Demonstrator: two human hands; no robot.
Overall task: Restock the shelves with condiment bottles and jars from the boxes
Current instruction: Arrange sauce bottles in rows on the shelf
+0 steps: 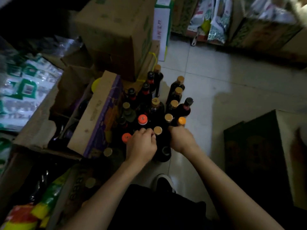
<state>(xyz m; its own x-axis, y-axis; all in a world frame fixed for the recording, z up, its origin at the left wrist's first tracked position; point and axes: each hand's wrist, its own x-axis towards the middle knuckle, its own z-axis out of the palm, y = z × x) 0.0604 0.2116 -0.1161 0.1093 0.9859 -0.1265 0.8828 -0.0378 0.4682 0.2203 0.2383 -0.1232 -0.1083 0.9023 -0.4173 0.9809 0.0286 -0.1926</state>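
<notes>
Several dark condiment bottles stand clustered on the tiled floor, with gold, orange and dark caps. My left hand (142, 143) is curled around the neck of a gold-capped bottle (157, 130) at the near edge of the cluster. My right hand (181, 140) grips a dark bottle just below an orange-yellow cap (181, 121). An orange-capped bottle (142, 119) stands just beyond my left hand, and another orange cap (126, 137) sits to its left. An open purple-edged cardboard box (99, 113) with dividers lies to the left of the bottles.
Stacked brown cardboard boxes (116, 30) rise behind the bottles. A dark flat box (255, 155) lies on the floor at right. Packaged goods (217, 19) line a low shelf at the top right. My shoe (163, 181) is near the bottles.
</notes>
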